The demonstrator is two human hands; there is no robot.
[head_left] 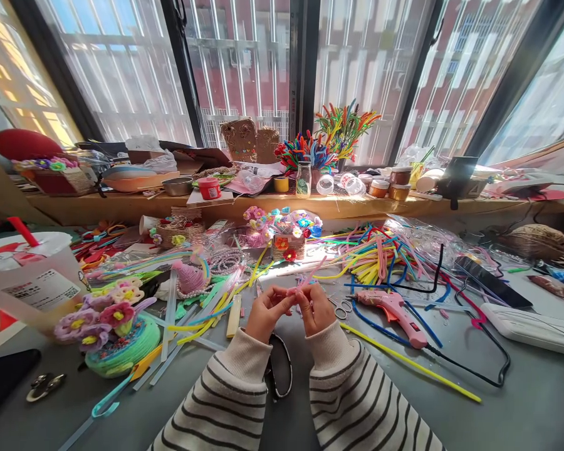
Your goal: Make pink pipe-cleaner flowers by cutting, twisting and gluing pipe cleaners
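My left hand (269, 311) and my right hand (314, 308) meet over the middle of the table, fingertips pinched close together. Between them is a pink pipe cleaner (318, 268), one end sticking up to the right; the rest is covered by my fingers. Beside my right hand lie small scissors (342, 309). A pink hot glue gun (395, 315) rests farther right, its black cord trailing off. Left of my left hand is a pale yellow stick (234, 316). A black loop-shaped item (282, 369) lies below my wrists.
A heap of colored pipe cleaners (380, 257) spreads behind the glue gun. At left are a drink cup (32, 275) and a crocheted flower piece (117, 338). A flower-filled basket (289, 246) stands at the back. A yellow pipe cleaner (418, 366) crosses the right front.
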